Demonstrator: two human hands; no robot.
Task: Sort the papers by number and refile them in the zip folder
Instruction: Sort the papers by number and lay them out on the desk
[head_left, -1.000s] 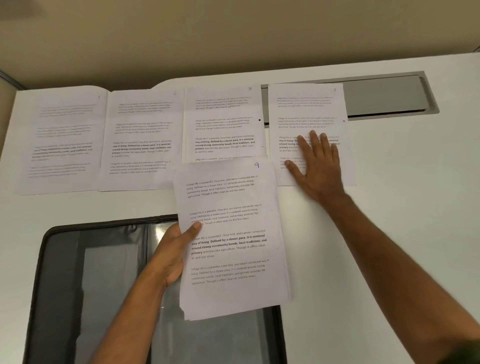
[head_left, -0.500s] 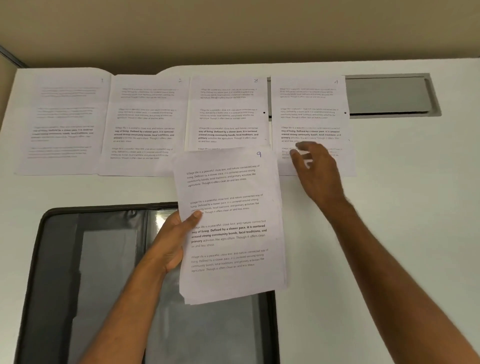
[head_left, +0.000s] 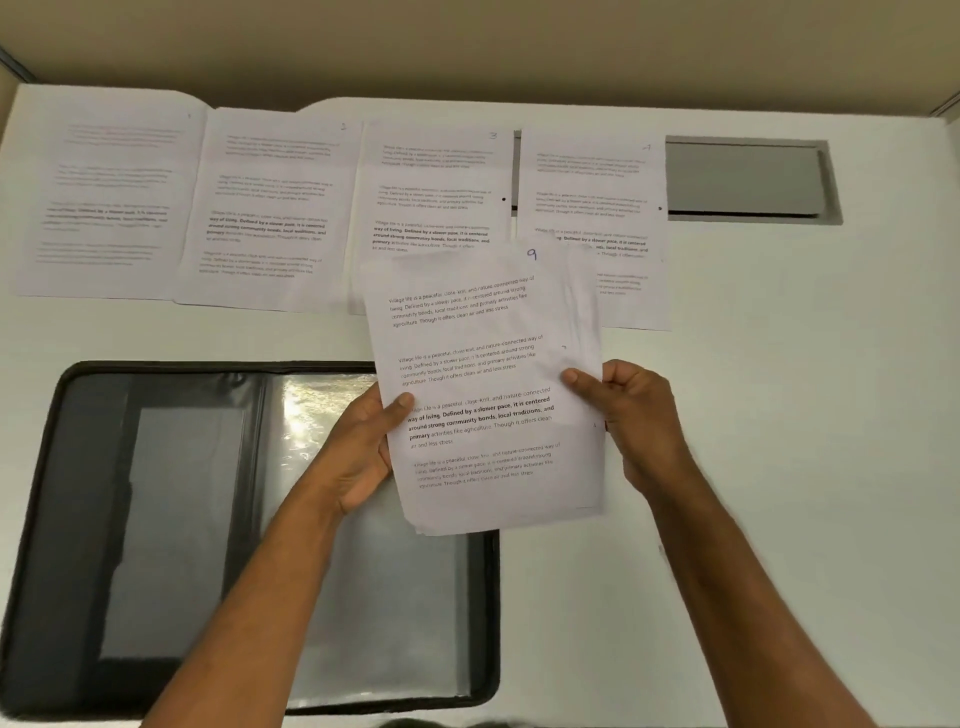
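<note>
Centrally, one stack of papers (head_left: 483, 384): held above the white table (head_left: 779, 415), long axis running near to far, top edge tipped slightly to the left, text facing up, a handwritten 9 at its far right corner. Sheets fan out a little along the right edge.

Left hand (head_left: 363, 447): grips the stack's left edge, thumb on top of the page, fingers underneath.

Right hand (head_left: 628, 410): pinches the stack's right edge, thumb on the top sheet, fingers curled behind.

Zip folder (head_left: 156, 519): black, lying open and flat at near left, clear sleeve on its right half; the stack's near end overlaps its far right corner.

Four sheets (head_left: 270, 208): laid side by side in a row along the far edge, long axes near to far, the third marked 3; other numbers too faint to read.

Grey recessed hatch (head_left: 748, 179): far right, partly covered by the fourth sheet.
</note>
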